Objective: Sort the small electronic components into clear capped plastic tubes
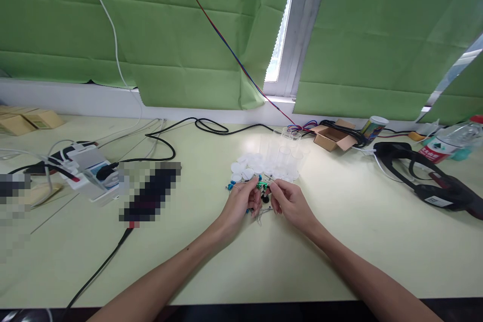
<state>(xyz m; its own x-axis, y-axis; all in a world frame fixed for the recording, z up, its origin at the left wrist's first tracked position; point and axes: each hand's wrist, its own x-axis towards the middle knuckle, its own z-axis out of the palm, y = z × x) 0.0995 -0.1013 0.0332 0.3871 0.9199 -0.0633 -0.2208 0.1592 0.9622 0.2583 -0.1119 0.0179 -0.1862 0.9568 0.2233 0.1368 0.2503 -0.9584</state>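
Left fingers (252, 184) pinching green part (261, 185); right fingers (275, 188) at its near end, can't tell if gripping. I'd fear slack pinch: part drops among discs (247, 174) just beyond fingers.

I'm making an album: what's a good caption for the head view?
Left hand and right hand meet at a green piece, near white discs and clear cups.

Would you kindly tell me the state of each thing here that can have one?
Left hand, pinching a small green piece.
Right hand, fingers drawn together beside that piece; its hold is unclear.
White discs, loose, some overlapping.
Cardboard box, open.
Bottle, capped.
Green blinds, lowered.
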